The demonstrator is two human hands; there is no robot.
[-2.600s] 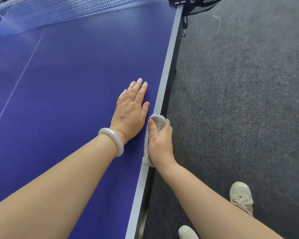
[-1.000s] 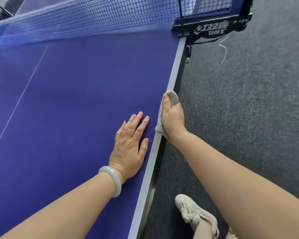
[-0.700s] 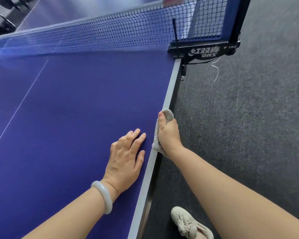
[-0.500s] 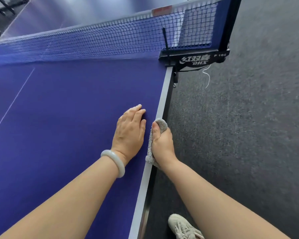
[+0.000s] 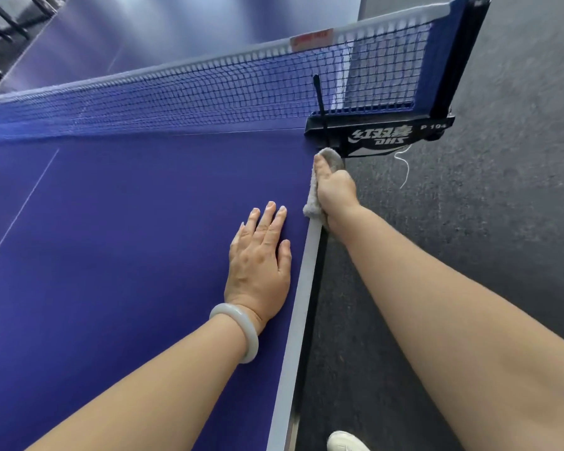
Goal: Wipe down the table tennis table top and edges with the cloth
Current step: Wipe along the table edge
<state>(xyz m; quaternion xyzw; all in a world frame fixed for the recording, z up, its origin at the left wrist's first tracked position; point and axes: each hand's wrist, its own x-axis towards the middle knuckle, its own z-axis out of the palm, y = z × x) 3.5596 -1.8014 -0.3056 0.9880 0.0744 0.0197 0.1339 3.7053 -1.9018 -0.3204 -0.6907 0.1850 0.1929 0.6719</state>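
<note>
Right hand (image 5: 336, 190) grasps the grey cloth (image 5: 310, 205), thumb on top, the hand curled over the table's white edge strip (image 5: 302, 288). The cloth is folded over that strip. Its forward end reaches the black net clamp (image 5: 381, 135), at 12 o'clock from the hand; contact cannot be confirmed.

Left hand (image 5: 258, 258) lies flat and relaxed on the blue table top (image 5: 127, 239), fingers pointing to 12 o'clock. It sits at 7 o'clock from the cloth, just beside the strip. A pale bangle (image 5: 241, 327) circles the left wrist. The net (image 5: 225, 89) spans the table at 11 o'clock. A white shoe (image 5: 345, 442) stands on grey carpet (image 5: 485, 222) at 5 o'clock.
</note>
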